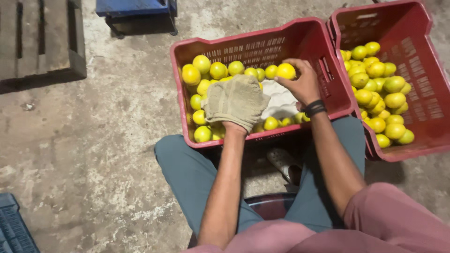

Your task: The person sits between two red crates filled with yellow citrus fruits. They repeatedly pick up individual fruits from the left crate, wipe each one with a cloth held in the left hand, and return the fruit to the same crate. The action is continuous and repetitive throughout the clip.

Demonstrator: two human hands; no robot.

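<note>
Nearest the camera: pink sleeves and teal trouser knees [187, 173], person seated over a dark stool rim. Both forearms reach forward into the near red crate [262, 37]. Left hand [234, 100] is covered by a beige cloth draped over it, resting on the yellow-green citrus fruits [202, 63] on the crate's left side; whether its fingers are closed cannot be told. Right hand [302, 82], black band at wrist, has fingers closed on one yellow fruit [286, 71] near the crate's back wall, above white paper lining [279, 100]. The fruit is round; no long axis discernible. Second red crate [422, 42], to the right, holds more fruit.
</note>
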